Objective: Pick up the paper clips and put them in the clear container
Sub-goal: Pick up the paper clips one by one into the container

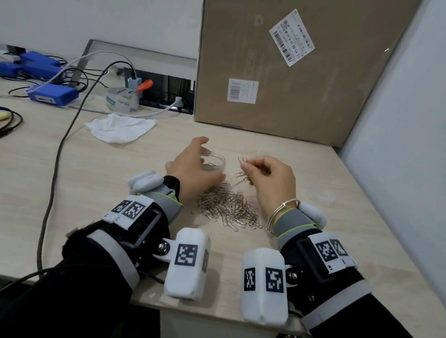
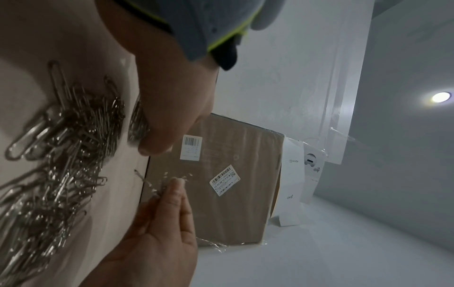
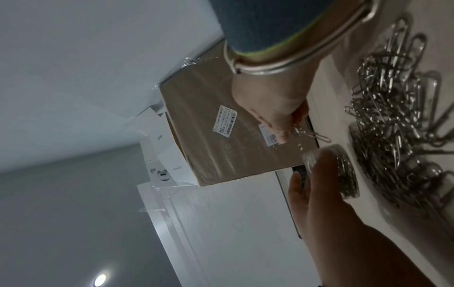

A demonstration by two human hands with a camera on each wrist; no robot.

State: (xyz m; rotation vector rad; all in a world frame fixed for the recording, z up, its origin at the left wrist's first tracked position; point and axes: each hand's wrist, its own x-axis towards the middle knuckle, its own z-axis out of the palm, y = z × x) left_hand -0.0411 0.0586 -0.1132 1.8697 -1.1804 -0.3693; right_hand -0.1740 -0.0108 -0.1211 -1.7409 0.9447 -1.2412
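Note:
A clear round container (image 1: 217,161) holding a few paper clips stands on the beige table (image 1: 94,222). My left hand (image 1: 198,162) is cupped round its left side. In the right wrist view this hand (image 3: 324,186) covers part of the container (image 3: 345,167). My right hand (image 1: 246,166) pinches a small bunch of paper clips (image 1: 242,176) just right of the container and above the table. That pinch shows as well in the right wrist view (image 3: 310,134). A large pile of silver paper clips (image 1: 229,208) (image 2: 61,155) (image 3: 398,126) lies between my wrists.
A big cardboard box (image 1: 289,57) stands right behind the container, and a white wall panel (image 1: 420,139) closes the right side. A clear lid (image 1: 321,195) lies right of my right hand. A crumpled tissue (image 1: 120,128), a tape roll (image 1: 122,99), blue boxes (image 1: 53,93) and cables (image 1: 55,174) are on the left.

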